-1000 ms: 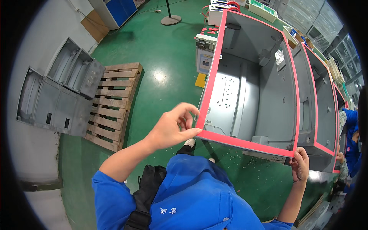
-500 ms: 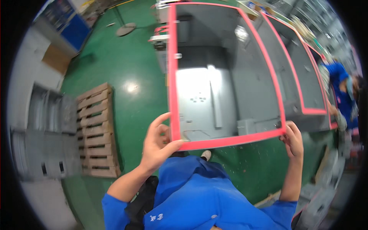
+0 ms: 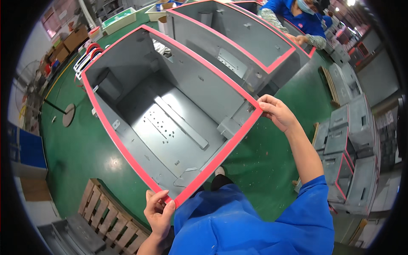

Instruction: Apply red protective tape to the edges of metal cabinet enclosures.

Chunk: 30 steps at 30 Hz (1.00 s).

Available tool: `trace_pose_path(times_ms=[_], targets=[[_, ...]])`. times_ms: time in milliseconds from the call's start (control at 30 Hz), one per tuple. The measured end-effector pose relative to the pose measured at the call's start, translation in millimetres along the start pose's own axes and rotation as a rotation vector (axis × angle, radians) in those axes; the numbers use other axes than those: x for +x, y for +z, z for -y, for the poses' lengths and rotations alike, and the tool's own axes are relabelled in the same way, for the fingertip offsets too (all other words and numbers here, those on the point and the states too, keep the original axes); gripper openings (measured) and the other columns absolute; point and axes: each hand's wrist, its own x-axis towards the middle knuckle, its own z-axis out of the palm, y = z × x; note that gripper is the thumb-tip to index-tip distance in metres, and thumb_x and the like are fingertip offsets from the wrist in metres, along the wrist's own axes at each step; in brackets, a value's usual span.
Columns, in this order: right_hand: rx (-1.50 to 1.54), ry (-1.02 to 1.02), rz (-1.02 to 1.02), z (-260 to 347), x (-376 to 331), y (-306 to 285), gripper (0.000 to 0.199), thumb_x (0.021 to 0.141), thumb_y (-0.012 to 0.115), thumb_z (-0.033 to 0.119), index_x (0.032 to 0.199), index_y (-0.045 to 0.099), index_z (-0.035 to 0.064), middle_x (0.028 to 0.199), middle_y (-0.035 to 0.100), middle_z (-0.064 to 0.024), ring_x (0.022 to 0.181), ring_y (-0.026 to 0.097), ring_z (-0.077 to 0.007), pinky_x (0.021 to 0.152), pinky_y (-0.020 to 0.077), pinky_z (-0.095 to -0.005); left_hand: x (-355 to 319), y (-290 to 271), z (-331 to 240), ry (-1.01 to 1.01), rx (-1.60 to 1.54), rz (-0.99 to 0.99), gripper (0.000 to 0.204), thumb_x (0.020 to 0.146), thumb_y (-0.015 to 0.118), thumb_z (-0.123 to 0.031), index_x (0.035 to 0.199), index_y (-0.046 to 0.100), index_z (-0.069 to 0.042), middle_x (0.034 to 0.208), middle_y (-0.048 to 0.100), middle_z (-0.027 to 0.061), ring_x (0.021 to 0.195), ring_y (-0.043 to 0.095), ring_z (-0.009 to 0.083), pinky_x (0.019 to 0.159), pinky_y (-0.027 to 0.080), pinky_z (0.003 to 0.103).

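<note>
A large open grey metal cabinet (image 3: pixel 187 123) lies before me, its rim edged with red strip (image 3: pixel 221 158). Inside it are a long raised bar, a cluster of small holes and a few brackets. My left hand (image 3: pixel 159 212) is closed at the near left corner, thumb and fingers pinching the red-edged rim. At the near right corner my right hand (image 3: pixel 277 112) grips the same rim, thumb on top; some of its fingertips are hidden behind the edge.
More red-edged grey cabinets (image 3: pixel 276 53) stand beyond. A person in blue with patterned sleeves (image 3: pixel 315 41) has a hand on one. Wooden pallet (image 3: pixel 110 219) lies lower left, a round stand base (image 3: pixel 69 115) far left. Grey metal boxes (image 3: pixel 359 123) are stacked at right.
The whole view has swung round, so the cabinet now appears slanted and the pallet sits lower. Both hands stay at the same near corners of the rim.
</note>
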Motion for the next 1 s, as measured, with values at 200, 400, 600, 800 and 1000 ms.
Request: trace_pose_path(times_ms=[200, 400, 600, 800, 1000], targets=[[-0.028, -0.084, 0.01, -9.8, -4.6, -7.7, 0.02, 0.087, 0.052, 0.026, 0.094, 0.057, 0.0081, 0.092, 0.058, 0.0013, 0.087, 0.052, -0.0089, 0.079, 0.0403, -0.0257, 10.0, -18.7, -17.3, -0.111, 0.044, 0.126, 0.043, 0.07, 0.066, 0.001, 0.11, 0.052, 0.0, 0.083, 0.04, 0.0018, 0.067, 0.04, 0.0074, 0.055, 0.032, 0.018], [-0.073, -0.151, -0.188, -17.1, 0.7, 19.7, 0.022, 0.08, 0.062, 0.026, 0.085, 0.057, 0.0057, 0.083, 0.056, -0.0005, 0.079, 0.049, -0.008, 0.074, 0.0397, -0.0241, 60.3, -36.5, -61.9, 0.475, 0.394, 0.351, 0.025, 0.072, 0.062, -0.004, 0.096, 0.058, 0.004, 0.066, 0.055, 0.0082, 0.057, 0.05, 0.016, 0.054, 0.04, 0.026], [-0.05, -0.201, -0.336, -20.5, -5.7, 21.7, 0.017, 0.08, 0.061, 0.024, 0.076, 0.057, 0.0079, 0.076, 0.055, 0.0015, 0.073, 0.048, -0.0069, 0.07, 0.0397, -0.0233, 144.5, 8.8, -63.2, -0.223, -0.045, 0.852, 0.036, 0.088, 0.046, -0.01, 0.121, 0.043, 0.004, 0.109, 0.055, 0.0152, 0.101, 0.053, 0.0214, 0.087, 0.042, 0.032], [0.052, -0.215, -0.606, -23.6, -11.6, 54.6, 0.022, 0.086, 0.053, 0.028, 0.074, 0.055, 0.0092, 0.075, 0.056, 0.0019, 0.075, 0.053, -0.0079, 0.076, 0.0402, -0.0251, 169.2, 45.3, -43.1, -0.675, -0.222, 1.115, 0.051, 0.091, 0.043, -0.017, 0.131, 0.023, 0.007, 0.128, 0.038, 0.0192, 0.119, 0.039, 0.0249, 0.101, 0.031, 0.035], [0.145, -0.342, -0.828, -69.1, -29.8, 97.1, 0.039, 0.091, 0.041, 0.035, 0.107, 0.052, 0.0011, 0.103, 0.056, -0.0079, 0.1, 0.051, -0.0174, 0.089, 0.0376, -0.0321, 169.5, 61.0, -29.9, -0.755, -0.304, 1.214, 0.054, 0.09, 0.042, -0.015, 0.131, 0.018, 0.009, 0.13, 0.036, 0.0175, 0.119, 0.038, 0.0229, 0.101, 0.031, 0.035]])
